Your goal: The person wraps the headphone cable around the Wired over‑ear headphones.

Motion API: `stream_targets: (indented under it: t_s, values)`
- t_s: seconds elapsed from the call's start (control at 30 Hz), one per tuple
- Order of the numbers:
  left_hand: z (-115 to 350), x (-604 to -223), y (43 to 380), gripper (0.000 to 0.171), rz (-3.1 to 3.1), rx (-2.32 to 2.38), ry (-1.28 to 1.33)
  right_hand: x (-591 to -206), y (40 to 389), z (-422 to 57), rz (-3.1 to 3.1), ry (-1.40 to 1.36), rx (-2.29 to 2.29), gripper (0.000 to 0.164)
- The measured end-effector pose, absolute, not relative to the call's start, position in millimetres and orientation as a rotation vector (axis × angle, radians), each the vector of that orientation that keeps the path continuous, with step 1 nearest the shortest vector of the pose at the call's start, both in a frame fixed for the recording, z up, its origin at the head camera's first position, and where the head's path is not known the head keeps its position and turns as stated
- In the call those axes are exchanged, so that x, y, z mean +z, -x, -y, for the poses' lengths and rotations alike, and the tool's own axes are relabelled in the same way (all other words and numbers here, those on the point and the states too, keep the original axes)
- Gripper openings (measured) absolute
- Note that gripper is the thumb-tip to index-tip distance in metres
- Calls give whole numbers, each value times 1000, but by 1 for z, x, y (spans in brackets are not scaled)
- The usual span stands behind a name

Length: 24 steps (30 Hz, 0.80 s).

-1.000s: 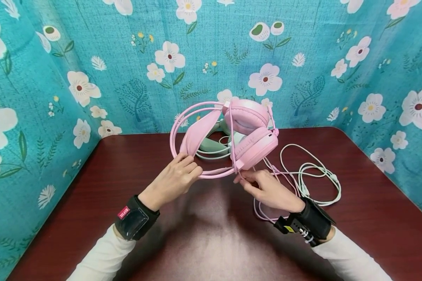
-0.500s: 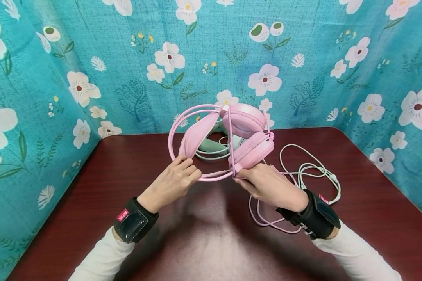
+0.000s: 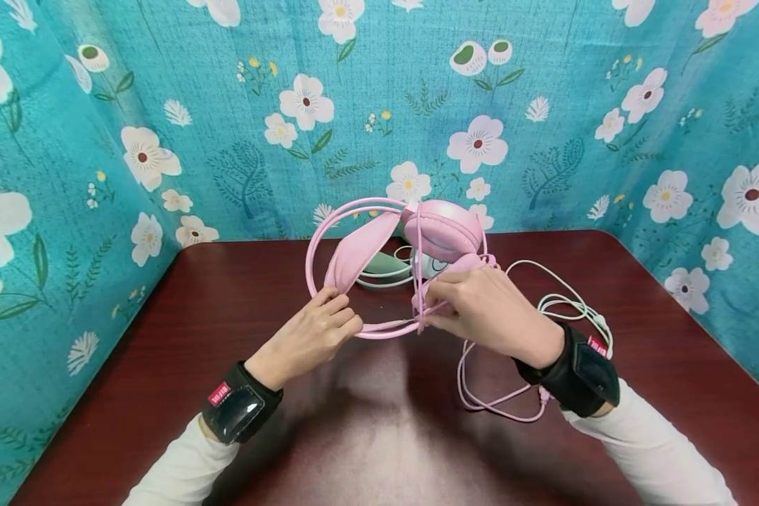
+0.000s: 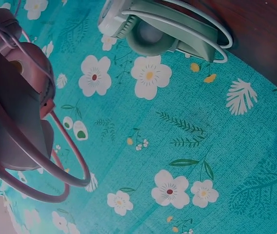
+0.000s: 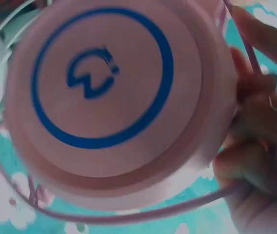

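Observation:
My left hand grips the headband of a pink headset, holding it above the table with its ear cups to the right. The fingers of my right hand pinch the thin pink cable, which runs across the headband beside the ear cups. This hand hides most of the nearer ear cup in the head view. The right wrist view shows that ear cup from outside, with a blue ring and logo, and a stretch of cable looping below it. In the left wrist view the headband shows at the left.
A green and white headset lies behind the pink one at the table's back edge. Its pale cable is coiled at the right. A loose loop of pink cable hangs below my right hand. A floral curtain surrounds the dark table.
My right hand has moved from below the nearer ear cup up in front of it, with the cable in its fingers. The headset has sunk slightly; the left hand keeps its grip.

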<state>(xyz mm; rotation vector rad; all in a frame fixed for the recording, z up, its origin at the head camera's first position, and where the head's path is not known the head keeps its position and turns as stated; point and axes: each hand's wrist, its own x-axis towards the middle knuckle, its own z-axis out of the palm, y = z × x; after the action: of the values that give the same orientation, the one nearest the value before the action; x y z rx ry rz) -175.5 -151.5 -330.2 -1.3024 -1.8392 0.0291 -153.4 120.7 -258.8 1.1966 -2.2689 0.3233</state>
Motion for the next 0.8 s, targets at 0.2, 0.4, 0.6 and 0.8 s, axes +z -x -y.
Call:
stream_targets:
  t_s: [0.2,0.4,0.6,0.8]
  values:
    - [153,-332,173,40,1827,14,1319,-241,172,-142,2375,-1291,687,10]
    - [155,-331,170,39,1814,11,1355,-233,200,-179,2557,-1171,1170,14]
    - [154,-332,167,40,1790,34,1374,-243,233,-221,2484,-1178,1863,30]
    - [151,-331,165,39,1781,22,1394,-264,257,-237,2103,-1500,2302,34]
